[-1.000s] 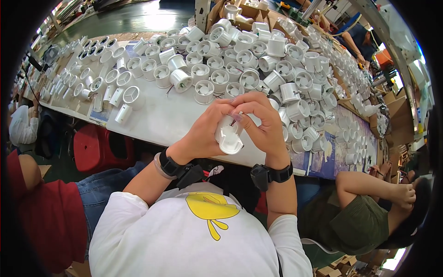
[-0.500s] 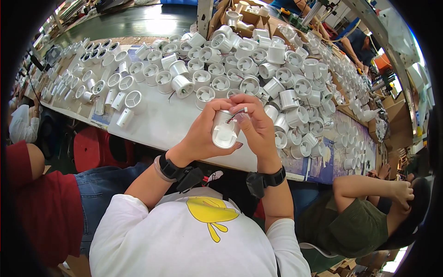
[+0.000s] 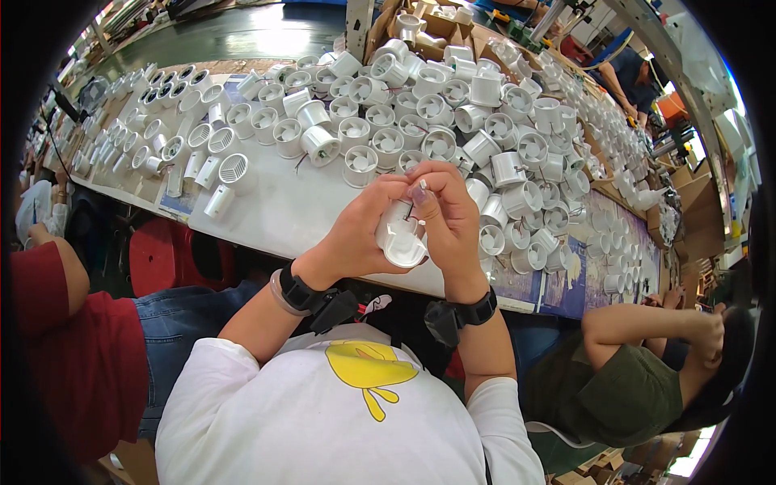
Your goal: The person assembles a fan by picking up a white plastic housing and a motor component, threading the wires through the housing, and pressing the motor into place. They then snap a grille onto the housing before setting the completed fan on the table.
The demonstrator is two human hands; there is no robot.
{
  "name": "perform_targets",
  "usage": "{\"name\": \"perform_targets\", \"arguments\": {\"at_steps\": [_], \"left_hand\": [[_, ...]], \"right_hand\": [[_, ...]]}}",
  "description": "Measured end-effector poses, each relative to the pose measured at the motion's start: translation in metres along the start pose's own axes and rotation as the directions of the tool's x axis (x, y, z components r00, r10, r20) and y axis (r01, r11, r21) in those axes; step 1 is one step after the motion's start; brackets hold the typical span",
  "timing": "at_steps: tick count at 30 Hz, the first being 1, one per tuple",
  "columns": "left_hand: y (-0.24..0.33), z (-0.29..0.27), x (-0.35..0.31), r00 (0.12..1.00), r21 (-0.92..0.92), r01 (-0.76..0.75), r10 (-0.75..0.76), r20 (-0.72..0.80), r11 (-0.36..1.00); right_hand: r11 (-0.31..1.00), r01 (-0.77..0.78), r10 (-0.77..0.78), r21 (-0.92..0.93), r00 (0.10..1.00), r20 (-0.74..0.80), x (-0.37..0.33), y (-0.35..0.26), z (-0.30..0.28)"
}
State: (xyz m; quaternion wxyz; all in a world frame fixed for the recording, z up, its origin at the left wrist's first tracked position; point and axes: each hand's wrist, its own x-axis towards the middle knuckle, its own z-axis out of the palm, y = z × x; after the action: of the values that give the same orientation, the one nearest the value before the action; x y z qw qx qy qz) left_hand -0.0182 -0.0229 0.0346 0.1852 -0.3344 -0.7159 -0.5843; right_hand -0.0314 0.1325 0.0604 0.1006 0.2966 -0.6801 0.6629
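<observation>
Between my hands, above the front of the table, is a white plastic fan housing [image 3: 402, 245], its rounded end tilted toward me. My left hand [image 3: 360, 230] is wrapped around its left side. At the housing's top, my right hand [image 3: 449, 217] pinches the thin dark and red wires [image 3: 411, 212] close to their small white connector [image 3: 422, 186]. The right fingers also lie along the housing's right side. Just beyond my hands lie many similar white round fan units [image 3: 387, 142], some with loose wires.
White grille-ended cylinders [image 3: 234, 170] stand on the left of the table [image 3: 275, 202]. Cardboard boxes [image 3: 440, 31] are at the back. A person in dark red [image 3: 81, 347] sits at my left, another in dark green [image 3: 606, 396] at my right. A red stool [image 3: 158, 259] stands below the table edge.
My right fingers have closed on the wires near the connector, which stuck out freely before. The housing has tipped slightly and shifted a little toward me and to the right.
</observation>
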Motion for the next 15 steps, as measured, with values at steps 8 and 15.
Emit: {"name": "perform_targets", "arguments": {"at_steps": [8, 15], "left_hand": [[-0.007, -0.001, -0.011, 1.0, -0.001, -0.013, 0.013, 0.006, 1.0], [0.0, -0.006, -0.013, 0.986, -0.238, 0.164, -0.154, 0.058, 0.957]], "right_hand": [[0.999, -0.013, 0.011, 0.036, 0.998, 0.059, 0.001, 0.002, 0.0], [0.998, 0.034, -0.019, -0.044, 0.949, 0.314, 0.011, -0.006, -0.018]]}}
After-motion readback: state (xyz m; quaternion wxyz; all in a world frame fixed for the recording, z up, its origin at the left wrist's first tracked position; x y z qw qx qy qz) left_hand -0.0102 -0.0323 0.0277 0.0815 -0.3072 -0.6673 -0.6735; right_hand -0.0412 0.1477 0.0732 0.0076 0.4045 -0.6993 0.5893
